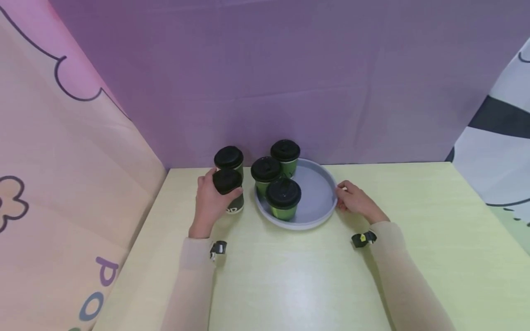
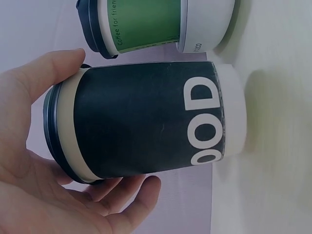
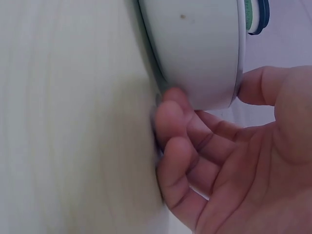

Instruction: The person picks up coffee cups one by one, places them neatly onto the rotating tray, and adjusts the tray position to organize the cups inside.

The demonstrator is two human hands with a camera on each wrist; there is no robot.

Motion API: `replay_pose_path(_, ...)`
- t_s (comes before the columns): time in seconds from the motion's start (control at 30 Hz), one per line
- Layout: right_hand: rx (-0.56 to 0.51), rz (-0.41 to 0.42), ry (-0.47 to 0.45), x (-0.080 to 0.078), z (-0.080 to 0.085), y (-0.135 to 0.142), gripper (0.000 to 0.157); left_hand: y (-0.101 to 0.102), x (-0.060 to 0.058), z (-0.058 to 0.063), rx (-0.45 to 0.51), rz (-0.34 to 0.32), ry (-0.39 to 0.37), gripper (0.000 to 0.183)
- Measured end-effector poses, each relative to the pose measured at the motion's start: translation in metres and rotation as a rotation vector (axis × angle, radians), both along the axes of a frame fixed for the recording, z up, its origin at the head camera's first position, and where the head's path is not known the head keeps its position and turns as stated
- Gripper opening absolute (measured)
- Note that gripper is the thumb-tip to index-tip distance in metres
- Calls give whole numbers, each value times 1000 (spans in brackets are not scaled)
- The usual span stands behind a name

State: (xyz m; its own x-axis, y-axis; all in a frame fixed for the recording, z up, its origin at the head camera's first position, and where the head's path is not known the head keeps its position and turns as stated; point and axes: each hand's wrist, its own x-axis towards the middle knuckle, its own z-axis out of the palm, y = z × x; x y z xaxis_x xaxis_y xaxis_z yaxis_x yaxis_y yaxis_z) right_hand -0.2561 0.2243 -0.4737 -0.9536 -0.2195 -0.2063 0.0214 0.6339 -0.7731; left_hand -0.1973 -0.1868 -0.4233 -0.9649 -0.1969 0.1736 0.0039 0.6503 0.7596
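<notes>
My left hand [image 1: 210,198] grips a paper coffee cup [image 2: 146,119] with a black sleeve and black lid, thumb and fingers around its lid end. White letters show on the sleeve; whether its base touches the table I cannot tell. Just behind it is another black-lidded cup [image 1: 229,157]. On the round grey tray [image 1: 316,202] stand three green cups with black lids: a back one [image 1: 288,168], a left one [image 1: 262,187] and a front one [image 1: 284,211]. My right hand [image 1: 355,200] holds the tray's right edge, thumb at the rim and fingers curled low against the side [image 3: 200,58].
The pale wooden table [image 1: 285,280] runs up to a purple cloth backdrop [image 1: 290,78]. A printed pink curtain [image 1: 62,161] borders the left side, and a patterned white one [image 1: 505,151] the right. The cups on the tray crowd its left half.
</notes>
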Motion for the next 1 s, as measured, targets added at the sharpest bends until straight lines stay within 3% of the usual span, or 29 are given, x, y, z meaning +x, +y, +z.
replay_pose_path(0.43,-9,13,-48,2,5,-1,28,2,6,11,11,-2,33,93)
replay_pose_path(0.77,-26,42,-70,3,6,0,49,3,8,16,30,4,40,98)
replay_pose_path(1.0,-29,68,-85,5,10,-1,54,3,9,19,35,-6,53,99)
